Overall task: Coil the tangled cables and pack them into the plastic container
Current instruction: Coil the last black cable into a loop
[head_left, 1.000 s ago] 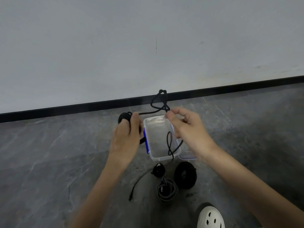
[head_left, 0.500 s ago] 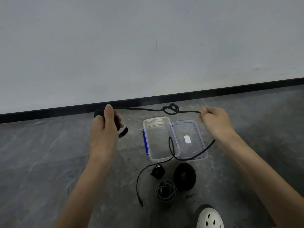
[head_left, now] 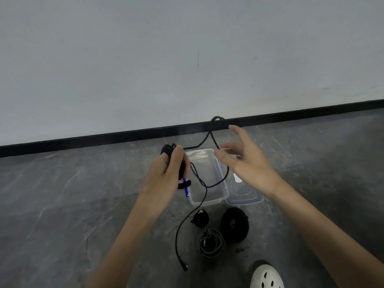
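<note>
My left hand (head_left: 166,177) grips a partly wound coil of black cable (head_left: 169,152) above the floor, left of the clear plastic container (head_left: 207,202). From the coil the cable rises to a knotted loop (head_left: 217,119) and drops past my right hand (head_left: 247,163). That hand hovers over the container with fingers spread; the cable runs by its thumb, and I cannot tell whether they touch. The loose end trails over the container down to a plug on the floor (head_left: 184,267).
The container's clear lid (head_left: 247,198) lies beside it on the right. In front lie a black coiled cable (head_left: 234,227), a grey coiled cable (head_left: 212,243) and a small black bundle (head_left: 200,218). A white shoe (head_left: 266,277) shows at the bottom edge. The wall's black skirting (head_left: 104,140) runs behind.
My hands had pulled the cable taut and wide apart; they have now come together over the container. My right hand has opened, and the knot stands up in a slack loop.
</note>
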Demonstrator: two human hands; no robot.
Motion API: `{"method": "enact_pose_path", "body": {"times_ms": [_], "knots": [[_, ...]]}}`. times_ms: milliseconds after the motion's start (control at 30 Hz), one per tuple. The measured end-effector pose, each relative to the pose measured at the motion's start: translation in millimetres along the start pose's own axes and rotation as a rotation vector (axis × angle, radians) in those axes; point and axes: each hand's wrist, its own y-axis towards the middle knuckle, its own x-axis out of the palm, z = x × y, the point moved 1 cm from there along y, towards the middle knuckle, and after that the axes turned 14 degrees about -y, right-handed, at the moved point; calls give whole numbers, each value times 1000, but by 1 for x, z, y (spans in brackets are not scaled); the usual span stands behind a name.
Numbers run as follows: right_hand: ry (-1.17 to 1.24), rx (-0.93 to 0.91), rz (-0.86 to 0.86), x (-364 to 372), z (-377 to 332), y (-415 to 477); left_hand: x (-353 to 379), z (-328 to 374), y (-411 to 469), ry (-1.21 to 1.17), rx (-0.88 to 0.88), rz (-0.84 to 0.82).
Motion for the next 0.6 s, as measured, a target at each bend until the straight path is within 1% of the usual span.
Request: {"method": "enact_pose_path", "body": {"times_ms": [67, 200, 300, 400, 467, 533, 600], "knots": [[143, 34, 7, 2, -3, 3, 5, -1, -3, 13, -25, -111], [244, 18, 185, 2, -7, 2, 13, -5, -7, 123, -42, -272], [253, -2, 218, 0, -10, 1, 16, -4, -9, 120, -55, -331], [318, 15, 223, -1, -11, 1, 15, -5, -12, 162, -94, -364], [364, 22, 224, -4, -9, 3, 15, -4, -13, 155, -186, -434], [404, 46, 250, -8, -8, 4, 17, -1, -16, 66, -327, -535], [450, 98, 272, -10, -5, 7, 20, 3, -19, -55, -415, -626]]}}
